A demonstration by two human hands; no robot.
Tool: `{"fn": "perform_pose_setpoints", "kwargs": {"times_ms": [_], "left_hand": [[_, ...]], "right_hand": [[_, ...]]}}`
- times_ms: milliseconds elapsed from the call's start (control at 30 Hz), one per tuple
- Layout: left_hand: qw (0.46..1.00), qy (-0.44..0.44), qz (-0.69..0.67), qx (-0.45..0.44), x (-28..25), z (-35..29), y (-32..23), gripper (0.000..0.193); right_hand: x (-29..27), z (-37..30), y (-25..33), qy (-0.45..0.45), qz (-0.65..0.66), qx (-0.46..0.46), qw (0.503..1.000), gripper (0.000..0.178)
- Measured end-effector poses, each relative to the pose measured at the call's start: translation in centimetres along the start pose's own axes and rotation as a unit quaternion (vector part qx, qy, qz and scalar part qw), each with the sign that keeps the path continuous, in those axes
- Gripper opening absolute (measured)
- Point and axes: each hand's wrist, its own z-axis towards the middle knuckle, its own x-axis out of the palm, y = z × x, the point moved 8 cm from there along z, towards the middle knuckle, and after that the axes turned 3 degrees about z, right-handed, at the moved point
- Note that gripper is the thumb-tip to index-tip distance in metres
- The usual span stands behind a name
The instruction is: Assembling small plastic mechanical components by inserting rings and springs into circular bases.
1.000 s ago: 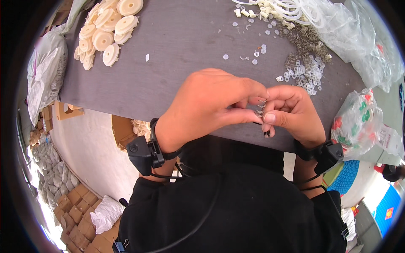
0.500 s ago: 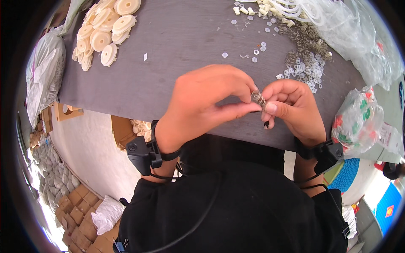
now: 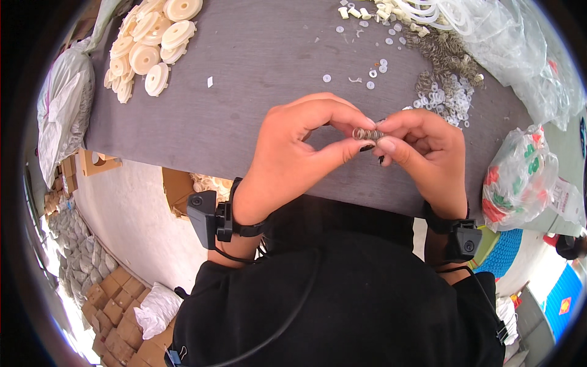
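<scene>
Between my fingertips, above the near part of the dark table (image 3: 244, 92), is a small metal coil spring (image 3: 367, 134). My left hand (image 3: 299, 144) pinches the spring between thumb and forefinger. Thumb and fingers of my right hand (image 3: 428, 144) close on its right end. The spring lies roughly level from hand to hand. Whatever sits at its right end, inside my right fingers, is hidden. A dark tip shows below the right fingertips; I cannot make out what it is.
Cream plastic discs (image 3: 145, 59) are heaped far left. At the far right lie a pile of springs (image 3: 440, 55), translucent washers (image 3: 452, 101), white rings (image 3: 449, 18) and small cream fittings (image 3: 385, 9). Clear plastic bags (image 3: 516, 177) stand at the right edge. Cardboard boxes (image 3: 119, 306) lie below left.
The spring has turned from a slant to nearly level. Both hands have shifted slightly, and my right fingers have moved up along its right end.
</scene>
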Motion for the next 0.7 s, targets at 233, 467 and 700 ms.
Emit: {"fn": "perform_pose_setpoints", "kwargs": {"times_ms": [233,467,700], "left_hand": [[0.999,-0.02,0.013,-0.022,0.1,-0.3,0.5,0.02],[0.983,-0.048,-0.177,-0.02,0.5,-0.7,1.5,0.02],[0.98,-0.058,-0.185,-0.034,0.7,-0.7,1.7,0.021]], "right_hand": [[-0.1,-0.1,1.0,-0.013,-0.124,-0.074,0.989,0.02],[0.2,0.0,-0.1,-0.008,-0.003,-0.011,1.0,0.021],[0.1,-0.1,0.1,-0.007,-0.011,-0.035,0.999,0.022]]}}
